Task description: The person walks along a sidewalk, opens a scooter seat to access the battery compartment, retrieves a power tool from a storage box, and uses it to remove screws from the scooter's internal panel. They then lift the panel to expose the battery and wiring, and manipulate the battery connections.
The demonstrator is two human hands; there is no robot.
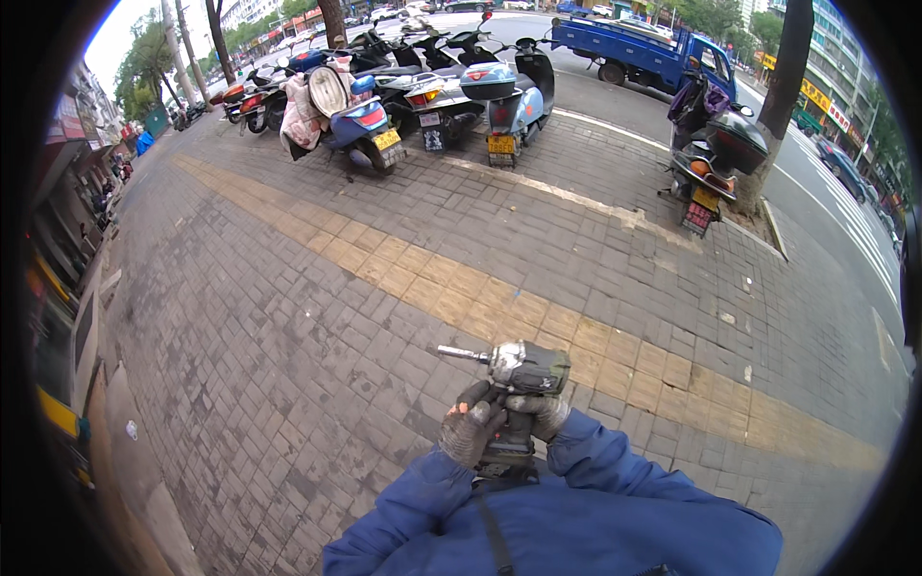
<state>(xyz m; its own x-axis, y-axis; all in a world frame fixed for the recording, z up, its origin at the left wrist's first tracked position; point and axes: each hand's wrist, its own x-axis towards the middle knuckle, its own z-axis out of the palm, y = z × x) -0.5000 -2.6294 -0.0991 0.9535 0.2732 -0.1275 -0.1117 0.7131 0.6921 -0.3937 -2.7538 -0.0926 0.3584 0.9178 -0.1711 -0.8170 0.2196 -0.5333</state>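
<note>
A grey and silver cordless power tool (pixel 529 366), with a long metal bit or socket pointing left, is held upright before my chest. My left hand (pixel 469 429), in a worn dark glove with some bare skin showing at the fingers, is closed against the front of its grip. My right hand (pixel 540 411), also gloved, wraps the handle just under the tool's head. The tool's battery base (pixel 507 451) sits low between my blue sleeves, partly hidden by them and my left hand.
Brick paving (pixel 269 317) with a yellow tactile strip (pixel 461 298) surrounds me. Several parked scooters (pixel 355 130) line the far side, another (pixel 703 173) stands by a tree trunk (pixel 780 91). Beyond are a blue truck (pixel 634 53) and a road. Shopfronts (pixel 72 288) run along the left.
</note>
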